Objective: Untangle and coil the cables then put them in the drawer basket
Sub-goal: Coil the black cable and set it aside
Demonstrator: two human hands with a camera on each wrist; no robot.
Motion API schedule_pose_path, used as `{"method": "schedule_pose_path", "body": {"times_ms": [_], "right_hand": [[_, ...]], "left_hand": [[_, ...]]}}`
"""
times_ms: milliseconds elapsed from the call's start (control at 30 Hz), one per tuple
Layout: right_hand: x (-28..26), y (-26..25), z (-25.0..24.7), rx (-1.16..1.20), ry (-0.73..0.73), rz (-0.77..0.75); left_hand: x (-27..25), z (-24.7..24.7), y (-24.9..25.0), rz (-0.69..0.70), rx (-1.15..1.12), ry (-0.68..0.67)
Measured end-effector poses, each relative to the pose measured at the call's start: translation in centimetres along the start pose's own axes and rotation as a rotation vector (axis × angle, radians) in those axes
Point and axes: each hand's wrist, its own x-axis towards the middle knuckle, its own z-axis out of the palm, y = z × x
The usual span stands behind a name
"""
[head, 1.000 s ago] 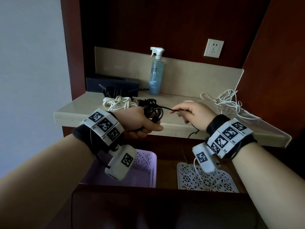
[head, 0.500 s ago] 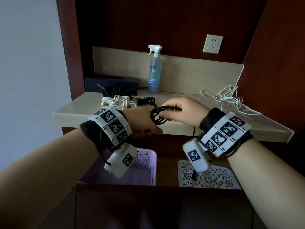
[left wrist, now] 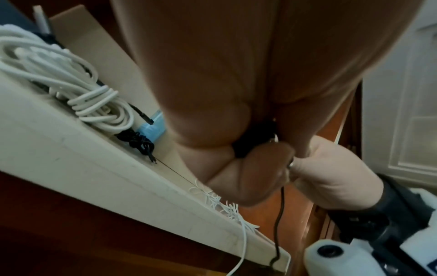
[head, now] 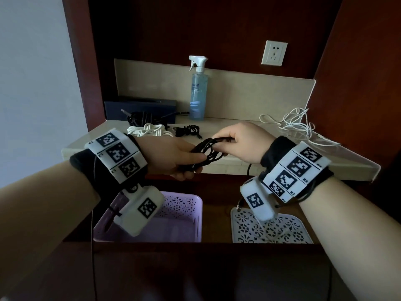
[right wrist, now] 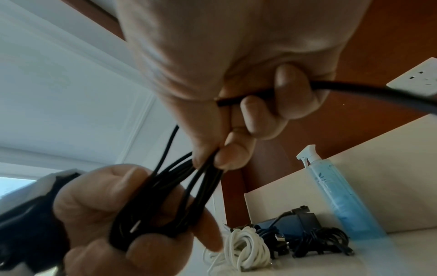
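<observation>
A black cable (head: 209, 152) is wound into a loose coil in front of the counter edge. My left hand (head: 191, 164) grips the coil's lower side in its fist. My right hand (head: 225, 141) pinches the top of the loops between thumb and fingertips (right wrist: 224, 158). The same cable's tail (right wrist: 354, 89) runs through my curled right fingers, and a length (left wrist: 278, 224) hangs below the hands. A purple basket (head: 191, 227) and a white lattice basket (head: 271, 231) sit in the open drawer beneath. My left palm hides most of the coil (left wrist: 256, 138) in the left wrist view.
On the counter (head: 238, 166) lie a white coiled cable (head: 149, 131), a black bundle (head: 141, 117), a small black cable (head: 187, 131) and a tangled thin white cable (head: 293, 122). A spray bottle (head: 198, 92) and a dark box (head: 141, 106) stand at the back, with a wall socket (head: 274, 52) above.
My right hand has moved left from holding a stretched strand to meeting the coil in my left hand. The strand now lies on the coil as another loop.
</observation>
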Motion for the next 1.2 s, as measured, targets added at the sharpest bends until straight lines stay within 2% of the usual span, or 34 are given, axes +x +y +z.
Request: {"method": "schedule_pose_path", "body": {"times_ms": [133, 200, 300, 500, 567, 733, 833, 900, 933, 1033, 1100, 1200], "right_hand": [[0.7, -0.1, -0.1, -0.058, 0.044, -0.024], [0.6, -0.4, -0.4, -0.233, -0.008, -0.084], [0.5, -0.8, -0.4, -0.622, -0.102, -0.199], [1.2, -2.0, -0.2, -0.796, -0.135, -0.273], [1.5, -2.0, -0.1, -0.792, -0.189, -0.255], [2.3, -0.9, 0.3, -0.582, -0.288, -0.121], [2.7, -0.7, 0.3, -0.522, -0.294, -0.112], [2.6, -1.0, 0.4, -0.563, -0.285, -0.147], [2.5, -1.1, 0.4, -0.595, -0.275, -0.170], [1.7, -1.4, 0.3, -0.641, -0.277, -0.177], [1.7, -1.4, 0.7, -0.690, -0.182, -0.184], [2.2, -1.4, 1.2, -0.765, -0.027, -0.218]], "left_hand": [[0.3, 0.1, 0.5, -0.018, 0.013, 0.083], [0.3, -0.3, 0.5, -0.051, -0.073, 0.066], [0.1, -1.0, 0.2, -0.121, -0.224, 0.022], [0.1, -0.5, 0.1, -0.143, -0.222, -0.072], [0.0, -0.3, 0.3, -0.139, -0.108, -0.078], [-0.3, 0.6, 1.7, -0.059, 0.521, 0.046], [-0.5, 0.2, 1.9, -0.027, 0.640, 0.065], [-0.2, 0.0, 1.4, -0.050, 0.574, 0.073], [-0.1, -0.1, 1.2, -0.065, 0.467, 0.074], [0.0, -0.6, 0.7, -0.101, -0.063, 0.026], [0.1, -1.2, 0.6, -0.111, -0.297, -0.010], [0.2, -1.5, 0.7, -0.118, -0.365, -0.102]]}}
